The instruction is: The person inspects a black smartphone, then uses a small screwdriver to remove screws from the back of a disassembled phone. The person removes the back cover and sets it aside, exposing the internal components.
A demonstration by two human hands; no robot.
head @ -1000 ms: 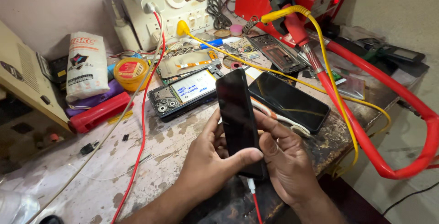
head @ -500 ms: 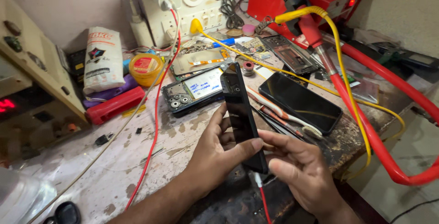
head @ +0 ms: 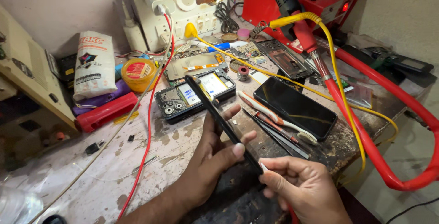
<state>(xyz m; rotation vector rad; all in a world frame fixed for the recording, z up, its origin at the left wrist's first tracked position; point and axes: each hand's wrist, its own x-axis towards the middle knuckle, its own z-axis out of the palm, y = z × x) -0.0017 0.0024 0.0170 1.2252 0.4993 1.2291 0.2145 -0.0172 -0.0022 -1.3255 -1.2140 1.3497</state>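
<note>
My left hand grips a thin black phone screen panel edge-on above the bench, thumb on its near face and fingers behind it. At the panel's lower end my right hand pinches a small white pick whose tip touches the panel's edge. Just beyond the panel lies an opened phone body with its battery and camera modules showing.
A black phone lies face up at the right with a toothbrush and tweezers beside it. A red hose, a yellow cable, a red wire, a white pouch, a yellow tin and a red station crowd the bench.
The panel has turned from facing me to edge-on. My right hand has left the panel's side and dropped to its lower end with a white pick. The view shifted right.
</note>
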